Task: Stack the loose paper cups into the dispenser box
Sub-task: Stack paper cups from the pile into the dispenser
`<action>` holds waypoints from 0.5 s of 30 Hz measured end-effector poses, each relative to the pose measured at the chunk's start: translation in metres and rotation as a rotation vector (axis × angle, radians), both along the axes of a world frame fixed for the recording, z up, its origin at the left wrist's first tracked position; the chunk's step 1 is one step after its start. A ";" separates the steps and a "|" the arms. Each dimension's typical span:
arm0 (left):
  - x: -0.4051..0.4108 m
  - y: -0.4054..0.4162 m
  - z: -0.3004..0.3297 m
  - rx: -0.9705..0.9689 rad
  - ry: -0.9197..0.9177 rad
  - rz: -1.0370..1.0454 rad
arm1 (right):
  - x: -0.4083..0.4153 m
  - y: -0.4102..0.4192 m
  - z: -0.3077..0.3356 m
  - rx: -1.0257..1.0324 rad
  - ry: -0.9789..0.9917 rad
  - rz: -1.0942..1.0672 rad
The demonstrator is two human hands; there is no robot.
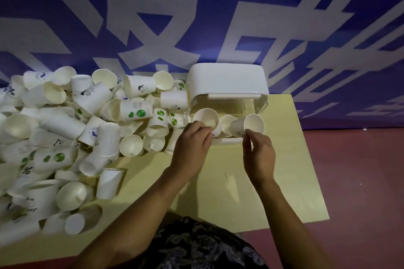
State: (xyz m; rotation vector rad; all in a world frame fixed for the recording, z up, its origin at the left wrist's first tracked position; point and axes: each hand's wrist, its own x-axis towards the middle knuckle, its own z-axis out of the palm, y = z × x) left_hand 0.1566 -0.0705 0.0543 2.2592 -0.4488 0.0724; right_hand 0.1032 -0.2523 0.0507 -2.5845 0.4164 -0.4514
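Early going: a large pile of loose cups [65, 137] covers the desk's [229, 192] left side. Left hand [192, 144] and right hand [259, 153] each pinch a cup at the dispenser box [227, 85], where one more cup sits.

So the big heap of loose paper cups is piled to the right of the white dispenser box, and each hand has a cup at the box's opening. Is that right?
Not quite. In the head view the heap of loose cups lies to the left of the white dispenser box, not the right. The rest holds: the left hand and right hand each hold a cup at the box's opening.
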 end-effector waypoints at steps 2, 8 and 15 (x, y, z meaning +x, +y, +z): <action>0.005 -0.021 0.002 0.028 0.001 -0.018 | 0.004 -0.020 0.001 -0.016 0.020 0.005; 0.018 -0.072 -0.007 0.160 0.032 -0.081 | 0.020 -0.069 -0.016 -0.081 0.146 0.100; 0.033 -0.107 -0.037 0.437 0.171 -0.120 | 0.039 -0.102 -0.048 -0.171 0.277 0.312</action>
